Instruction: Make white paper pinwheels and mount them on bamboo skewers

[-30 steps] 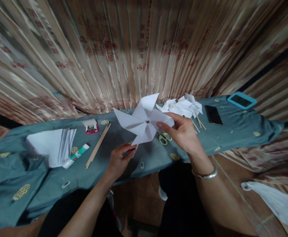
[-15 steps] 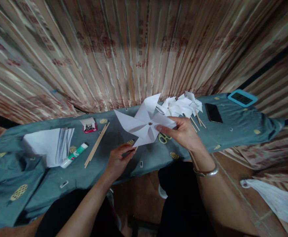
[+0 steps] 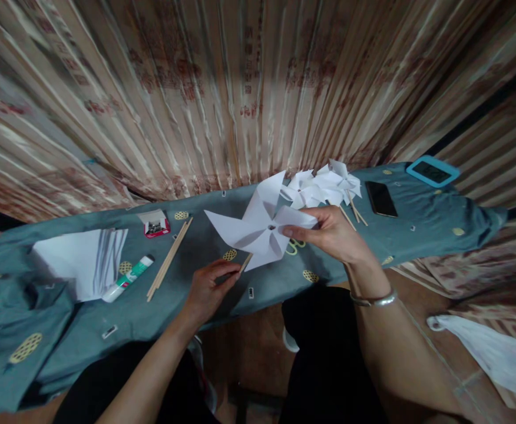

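Note:
A white paper pinwheel (image 3: 262,227) with a small metal pin at its centre is held above the cloth-covered table. My left hand (image 3: 214,285) pinches its wooden stick (image 3: 246,262) just below the lower blade; most of the stick is hidden behind the paper and the fingers. The right-hand blade is gripped by my right hand (image 3: 328,232), thumb in front near the centre and the other fingers behind. Yellow-green scissors (image 3: 294,247) lie partly hidden under the pinwheel. Beyond my right hand, several white pinwheels (image 3: 322,185) on sticks rest in a pile.
On the teal cloth (image 3: 161,321) at left lie folded white paper (image 3: 72,259), a glue stick (image 3: 128,278), loose wooden sticks (image 3: 169,259) and an open red box of pins (image 3: 155,225). A phone (image 3: 380,198) and a blue-framed digital clock (image 3: 432,171) are at right. A curtain (image 3: 240,88) hangs behind.
The pinwheel has turned slightly in my hands, and its lower blade has shifted right, showing more of the stick by my left fingers. Both hands keep their holds.

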`<state>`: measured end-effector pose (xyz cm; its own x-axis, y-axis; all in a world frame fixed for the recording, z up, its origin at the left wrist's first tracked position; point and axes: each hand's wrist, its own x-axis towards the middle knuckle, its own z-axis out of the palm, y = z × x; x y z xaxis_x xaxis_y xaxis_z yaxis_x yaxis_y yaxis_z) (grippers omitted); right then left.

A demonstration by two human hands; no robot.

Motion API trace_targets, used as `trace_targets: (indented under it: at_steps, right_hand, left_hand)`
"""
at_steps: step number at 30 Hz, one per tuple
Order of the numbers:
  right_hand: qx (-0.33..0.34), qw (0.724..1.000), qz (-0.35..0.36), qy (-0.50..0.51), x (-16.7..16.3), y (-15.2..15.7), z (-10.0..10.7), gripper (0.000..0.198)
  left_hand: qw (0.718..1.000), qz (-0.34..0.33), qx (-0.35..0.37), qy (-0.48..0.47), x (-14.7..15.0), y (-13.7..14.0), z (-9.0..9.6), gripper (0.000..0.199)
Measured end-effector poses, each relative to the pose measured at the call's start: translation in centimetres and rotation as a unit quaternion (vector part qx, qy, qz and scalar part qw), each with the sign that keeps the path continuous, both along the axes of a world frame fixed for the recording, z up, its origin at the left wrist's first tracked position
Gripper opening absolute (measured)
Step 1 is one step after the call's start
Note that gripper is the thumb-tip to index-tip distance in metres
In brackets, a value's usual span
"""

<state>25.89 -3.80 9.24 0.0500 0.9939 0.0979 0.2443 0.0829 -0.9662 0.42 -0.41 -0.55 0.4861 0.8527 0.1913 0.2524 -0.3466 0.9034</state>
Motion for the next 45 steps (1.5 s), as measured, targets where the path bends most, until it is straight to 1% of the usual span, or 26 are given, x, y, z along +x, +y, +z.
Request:
trace_targets:
  at_steps: [5, 8, 13, 16, 20, 25, 29, 35, 41, 45]
  right_hand:
    - [-0.015, 0.999, -0.015, 0.035, -0.4, 0.0, -0.6, 0.021]
    - [-0.023, 0.997, -0.045, 0.054, -0.9, -0.1, -1.0, 0.024]
    - [-0.023, 0.994, -0.073, 0.08, -1.3, -0.1, -1.9, 0.02]
    - [-0.02, 0.994, -0.071, 0.08, -1.2, -0.1, -1.9, 0.02]
    - [-0.023, 0.996, -0.067, 0.047, -0.5, -0.3, -1.2, 0.023]
    - [-0.042, 0.999, -0.025, 0.017, 0.8, -0.7, -1.1, 0.023]
    - [-0.058, 0.997, -0.001, 0.043, 1.2, -0.5, -1.6, 0.025]
    - [-0.077, 0.993, -0.005, 0.088, 1.0, -0.1, -2.3, 0.026]
    - [-0.072, 0.996, 0.01, 0.061, 0.7, -0.2, -1.9, 0.025]
    - [-0.048, 0.998, 0.006, 0.042, 0.6, -0.4, -1.1, 0.027]
  left_hand:
    - [1.0, 0.007, -0.01, 0.012, 0.0, -0.2, 0.2, 0.013]
    - [1.0, 0.005, -0.016, 0.01, 0.0, -0.3, 0.5, 0.012]
    - [0.999, 0.001, -0.033, 0.009, 0.3, -0.4, 0.9, 0.013]
    - [0.999, -0.007, -0.047, 0.0, 0.3, -0.5, 1.0, 0.014]
    - [0.999, -0.007, -0.049, -0.009, 0.1, -0.4, 0.7, 0.013]
    - [0.999, -0.009, -0.037, 0.006, 0.0, -0.3, 0.4, 0.012]
    - [0.999, -0.013, -0.035, 0.005, 0.1, -0.4, 0.6, 0.011]
    - [0.999, -0.019, -0.04, 0.001, 0.2, -0.6, 0.9, 0.012]
    - [0.999, -0.014, -0.037, 0.012, 0.2, -0.7, 0.9, 0.012]
    - [0.999, -0.019, -0.033, 0.025, 0.0, -0.6, 0.9, 0.012]
